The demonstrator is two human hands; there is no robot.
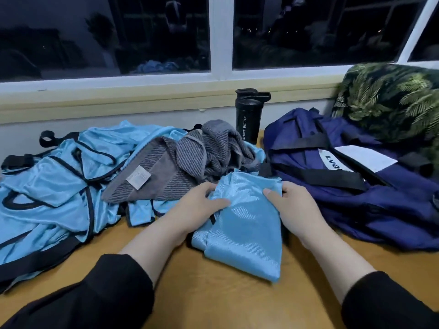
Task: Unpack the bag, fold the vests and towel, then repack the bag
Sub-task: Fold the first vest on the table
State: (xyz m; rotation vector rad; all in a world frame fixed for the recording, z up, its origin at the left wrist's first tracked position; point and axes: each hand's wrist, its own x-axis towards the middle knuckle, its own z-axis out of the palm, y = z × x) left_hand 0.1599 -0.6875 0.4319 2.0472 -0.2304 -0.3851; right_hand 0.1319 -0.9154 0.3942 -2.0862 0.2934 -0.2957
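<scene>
A light blue vest point(244, 224), folded into a narrow strip, lies on the wooden table in front of me. My left hand point(199, 205) grips its left edge near the top, and my right hand point(294, 207) grips its right edge. A heap of unfolded blue vests with black trim point(52, 186) is spread at the left. A crumpled grey striped towel point(185, 157) rests on that heap behind my hands. The navy bag point(351, 176) with black straps lies slumped at the right.
A black sport bottle point(248, 115) stands against the wall under the window. A leaf-patterned cushion point(389, 100) fills the back right corner. Bare wooden table top point(225, 300) shows between my forearms and at the front right.
</scene>
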